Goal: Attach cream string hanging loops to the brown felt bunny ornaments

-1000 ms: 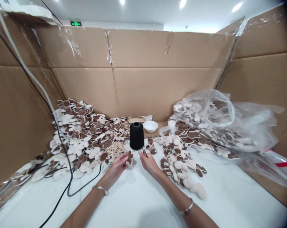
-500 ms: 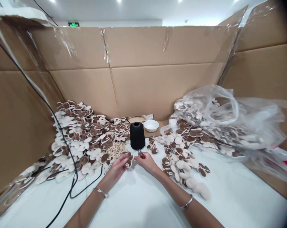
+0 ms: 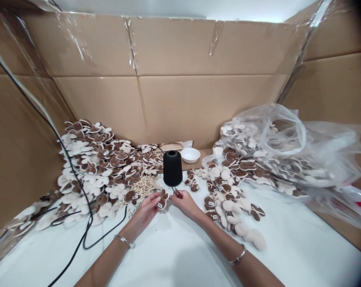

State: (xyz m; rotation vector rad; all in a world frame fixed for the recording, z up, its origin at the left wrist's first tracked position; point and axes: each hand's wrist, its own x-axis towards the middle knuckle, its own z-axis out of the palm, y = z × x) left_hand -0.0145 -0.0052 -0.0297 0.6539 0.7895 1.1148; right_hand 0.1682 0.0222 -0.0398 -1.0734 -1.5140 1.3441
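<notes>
A small brown felt piece with pale edges and a white label (image 3: 162,199) is pinched in my left hand (image 3: 148,207). Just to its right, my right hand (image 3: 186,203) is closed around a small metal-tipped tool with a dark reddish handle (image 3: 177,193). The tool's tip points up and left, near the base of a black cone (image 3: 172,169). Pale cords (image 3: 145,185) lie in a heap behind my left hand. Whether a thread runs between my hands is too small to tell.
Brown and white felt pieces (image 3: 101,157) pile up at the left, with more (image 3: 228,199) at the right. A white bowl (image 3: 190,155) stands behind the cone. Plastic bag (image 3: 288,147) at right; black cable (image 3: 86,223) at left; cardboard walls (image 3: 180,103) around.
The view has tilted downward slightly, so the wall and piles appear shifted. Both hands keep nearly the same place and hold the same things.
</notes>
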